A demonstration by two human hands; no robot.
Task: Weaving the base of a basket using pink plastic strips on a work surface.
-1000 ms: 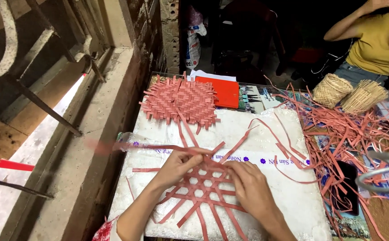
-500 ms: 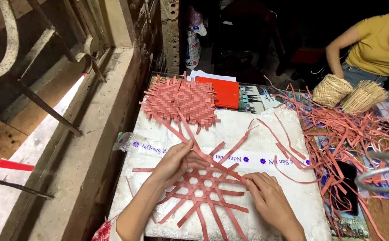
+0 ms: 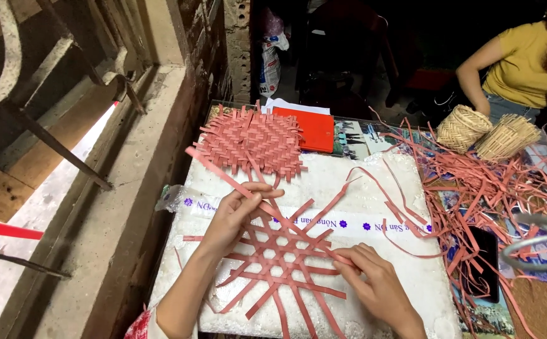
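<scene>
The left hand (image 3: 239, 210) pinches a long pink strip (image 3: 223, 172), grip clamped; the right hand (image 3: 374, 282) presses flat, fingers unclenched, on the open-weave pink strip lattice (image 3: 283, 254) lying on the white-covered desk (image 3: 361, 188); keeping crossings pinned should steady threading.

A white plastic bag (image 3: 272, 59) stands far behind the table; a black phone screen (image 3: 482, 263) lies right, among strips.

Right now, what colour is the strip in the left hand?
Salmon pink; the strip pinched by the left hand shows best in the head view.
</scene>
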